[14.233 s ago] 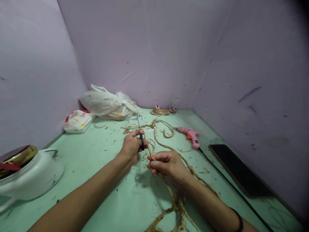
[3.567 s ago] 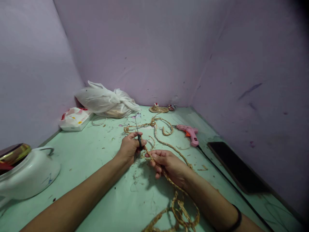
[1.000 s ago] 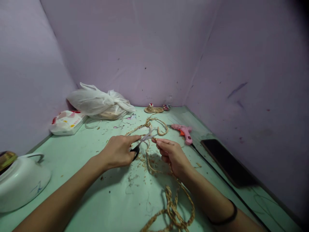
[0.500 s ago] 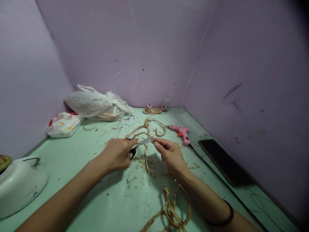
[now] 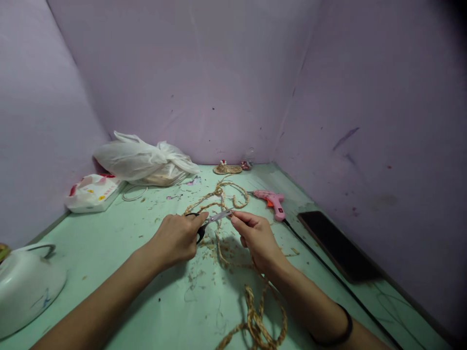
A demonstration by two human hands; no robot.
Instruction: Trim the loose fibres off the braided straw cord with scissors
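My left hand is closed round the black handles of a pair of scissors, whose metal blades point right. At the blade tips, my right hand is closed in a pinch between thumb and forefinger. What lies in that pinch is too small to make out. A braided straw rope winds over the table beneath the scissors and passes under my right hand. More of this rope lies in a loose pile at the near edge of view.
A pink glue gun with a black cord and a dark phone-like slab lie on the right. A small woven sandal sits at the back. Left are a white plastic bag, a tissue pack and a white rounded vessel. Straw scraps litter the table.
The camera view has shifted slightly. Both hands stay in nearly the same place, with the scissor tips still at my right fingertips.
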